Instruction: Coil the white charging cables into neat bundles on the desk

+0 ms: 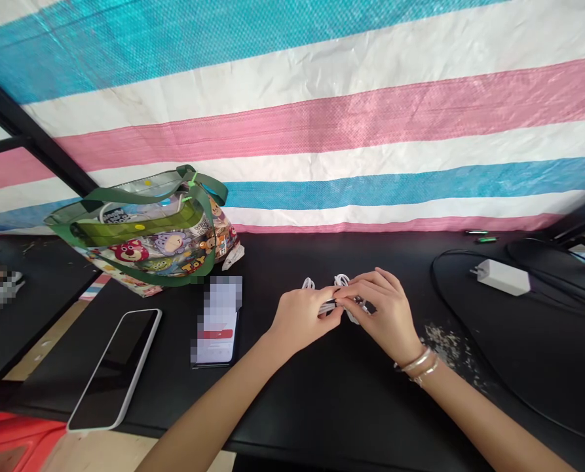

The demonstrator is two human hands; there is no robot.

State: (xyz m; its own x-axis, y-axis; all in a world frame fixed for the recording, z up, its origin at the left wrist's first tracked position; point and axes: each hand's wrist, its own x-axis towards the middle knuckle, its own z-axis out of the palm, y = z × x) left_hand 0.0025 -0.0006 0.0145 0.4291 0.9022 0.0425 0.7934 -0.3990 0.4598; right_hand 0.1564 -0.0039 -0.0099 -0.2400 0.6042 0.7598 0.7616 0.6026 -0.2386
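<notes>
Above the black table, my left hand is closed around a bundled white cable, whose coiled loops stick out past the fingers on the far side. My right hand meets it from the other side, thumb and fingertips pinched at the middle of the same bundle. A small dark band, seemingly a tie, shows between the two sets of fingertips. Part of the bundle is hidden behind the hands. Bracelets circle my right wrist.
Left of my hands lie a lit phone and a white-edged phone. Behind them stands a cartoon-print tote bag. To the right are a white power adapter, black cables and two green batteries. A striped sheet hangs behind.
</notes>
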